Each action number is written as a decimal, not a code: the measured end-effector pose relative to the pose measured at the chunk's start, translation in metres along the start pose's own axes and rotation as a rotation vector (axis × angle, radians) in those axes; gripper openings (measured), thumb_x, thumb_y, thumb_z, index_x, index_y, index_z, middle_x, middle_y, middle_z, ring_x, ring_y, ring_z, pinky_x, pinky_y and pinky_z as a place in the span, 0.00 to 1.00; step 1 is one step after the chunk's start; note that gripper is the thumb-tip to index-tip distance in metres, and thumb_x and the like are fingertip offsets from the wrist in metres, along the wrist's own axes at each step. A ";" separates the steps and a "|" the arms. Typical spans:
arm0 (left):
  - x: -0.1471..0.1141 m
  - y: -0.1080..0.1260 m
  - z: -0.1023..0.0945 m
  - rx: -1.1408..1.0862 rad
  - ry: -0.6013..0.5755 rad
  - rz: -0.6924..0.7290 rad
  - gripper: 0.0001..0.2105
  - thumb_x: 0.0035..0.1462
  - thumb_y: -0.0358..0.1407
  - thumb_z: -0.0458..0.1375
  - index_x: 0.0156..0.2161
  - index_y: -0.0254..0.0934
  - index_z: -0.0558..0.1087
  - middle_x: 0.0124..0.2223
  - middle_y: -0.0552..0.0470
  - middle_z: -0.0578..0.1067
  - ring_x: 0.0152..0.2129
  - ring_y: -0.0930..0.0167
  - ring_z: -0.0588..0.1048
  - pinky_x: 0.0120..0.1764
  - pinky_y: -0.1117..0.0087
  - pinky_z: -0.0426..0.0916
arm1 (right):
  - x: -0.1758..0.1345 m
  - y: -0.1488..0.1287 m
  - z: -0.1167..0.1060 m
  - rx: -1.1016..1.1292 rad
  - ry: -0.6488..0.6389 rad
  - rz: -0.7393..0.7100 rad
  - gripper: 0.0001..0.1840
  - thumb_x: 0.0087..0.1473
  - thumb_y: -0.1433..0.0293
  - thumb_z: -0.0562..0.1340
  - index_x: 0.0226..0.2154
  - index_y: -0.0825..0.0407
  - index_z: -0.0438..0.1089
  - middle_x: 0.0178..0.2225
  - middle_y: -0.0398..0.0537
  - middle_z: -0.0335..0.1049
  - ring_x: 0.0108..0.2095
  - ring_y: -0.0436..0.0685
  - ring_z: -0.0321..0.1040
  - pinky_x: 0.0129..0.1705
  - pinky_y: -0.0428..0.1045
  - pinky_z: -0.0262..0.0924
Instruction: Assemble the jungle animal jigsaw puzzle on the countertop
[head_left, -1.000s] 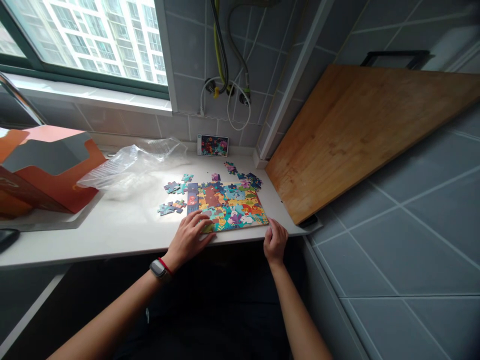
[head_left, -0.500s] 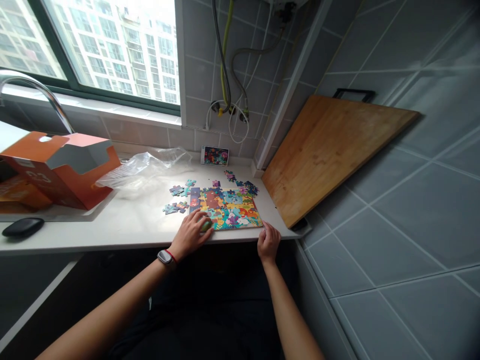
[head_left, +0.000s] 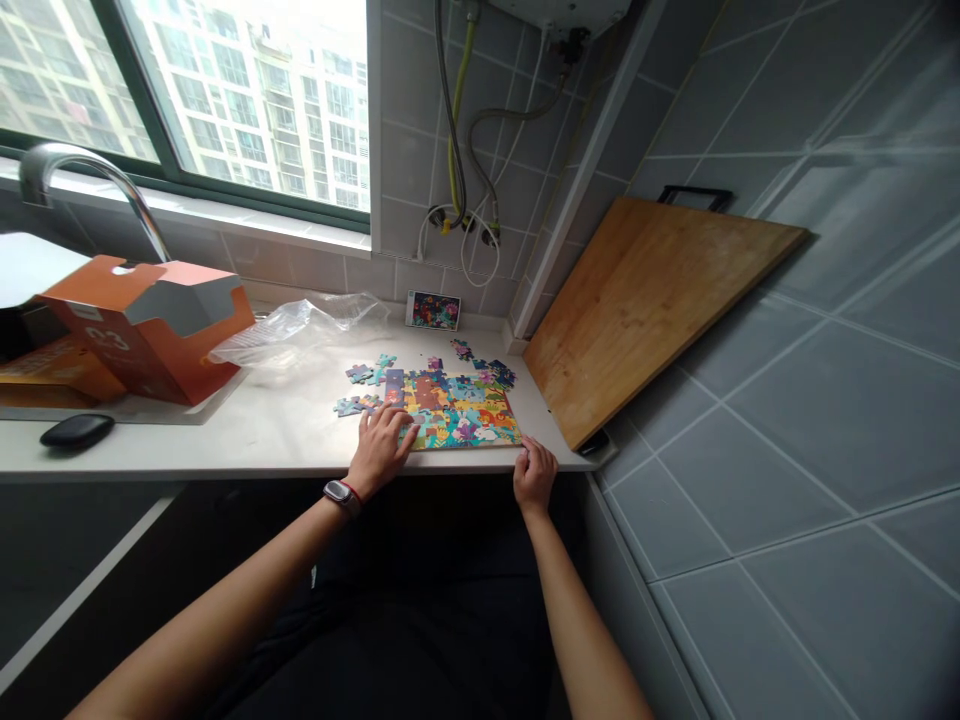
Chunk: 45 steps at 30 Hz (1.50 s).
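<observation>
A colourful jigsaw puzzle with animal pictures (head_left: 469, 412) lies partly assembled near the front edge of the white counter. My left hand (head_left: 381, 445) rests on its lower left corner, fingers spread and bent downward, covering the pieces beneath. At the lower right corner, my right hand (head_left: 535, 474) is curled into a loose fist, its index side touching the puzzle's edge. Loose joined pieces (head_left: 360, 374) lie left of the puzzle, and more teal pieces (head_left: 354, 405) sit close to my left fingers. Dark floral pieces (head_left: 496, 374) are at its upper right.
A small picture card (head_left: 433, 311) leans against the back wall. Clear plastic wrap (head_left: 300, 330) and an open orange box (head_left: 150, 325) stand to the left, with a black mouse-shaped object (head_left: 77, 431) in front. A wooden board (head_left: 652, 300) leans on the right wall.
The view has shifted slightly. My left hand has turned a little and its fingers have drawn closer together; a green patch beside its thumb no longer shows. My right hand stays at the corner.
</observation>
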<state>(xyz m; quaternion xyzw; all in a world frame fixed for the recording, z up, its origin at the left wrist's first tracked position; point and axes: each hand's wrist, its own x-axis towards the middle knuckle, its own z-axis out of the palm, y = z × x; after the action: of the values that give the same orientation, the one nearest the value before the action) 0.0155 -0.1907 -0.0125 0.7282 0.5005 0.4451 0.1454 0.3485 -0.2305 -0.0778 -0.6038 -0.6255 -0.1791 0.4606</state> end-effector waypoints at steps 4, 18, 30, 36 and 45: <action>0.006 -0.010 -0.006 -0.156 0.116 -0.137 0.22 0.70 0.51 0.45 0.45 0.39 0.75 0.49 0.40 0.78 0.54 0.54 0.73 0.63 0.47 0.62 | -0.001 0.000 0.000 0.021 -0.011 0.007 0.17 0.67 0.70 0.52 0.48 0.53 0.75 0.47 0.59 0.80 0.51 0.63 0.74 0.57 0.60 0.60; 0.009 -0.030 -0.012 -0.571 0.179 -0.397 0.32 0.69 0.61 0.40 0.47 0.35 0.74 0.54 0.35 0.78 0.56 0.55 0.77 0.56 0.51 0.72 | -0.002 0.001 0.001 -0.016 -0.009 0.060 0.18 0.68 0.66 0.52 0.51 0.54 0.73 0.47 0.60 0.80 0.48 0.65 0.74 0.55 0.61 0.61; -0.009 -0.036 -0.031 -0.057 -0.174 0.083 0.22 0.62 0.53 0.63 0.56 0.47 0.79 0.67 0.42 0.68 0.64 0.50 0.67 0.66 0.41 0.58 | -0.003 0.004 0.002 -0.009 -0.028 0.008 0.16 0.68 0.69 0.52 0.47 0.53 0.73 0.48 0.60 0.80 0.52 0.64 0.74 0.56 0.61 0.60; -0.014 -0.037 -0.033 0.104 -0.203 0.194 0.20 0.68 0.52 0.56 0.59 0.47 0.78 0.66 0.41 0.69 0.58 0.53 0.73 0.60 0.47 0.70 | -0.002 0.001 0.002 -0.030 -0.015 0.008 0.16 0.68 0.69 0.51 0.46 0.53 0.73 0.46 0.59 0.80 0.51 0.64 0.74 0.56 0.61 0.59; -0.014 -0.041 -0.033 0.124 -0.253 0.204 0.19 0.70 0.52 0.53 0.49 0.49 0.84 0.65 0.43 0.70 0.55 0.53 0.74 0.59 0.46 0.70 | 0.000 0.001 -0.001 -0.004 -0.008 -0.025 0.14 0.67 0.71 0.52 0.46 0.52 0.73 0.47 0.58 0.80 0.51 0.63 0.75 0.56 0.60 0.60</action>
<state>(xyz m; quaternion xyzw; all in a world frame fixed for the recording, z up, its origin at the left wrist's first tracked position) -0.0367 -0.1917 -0.0281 0.8329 0.4284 0.3305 0.1160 0.3493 -0.2312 -0.0774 -0.5973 -0.6346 -0.1837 0.4548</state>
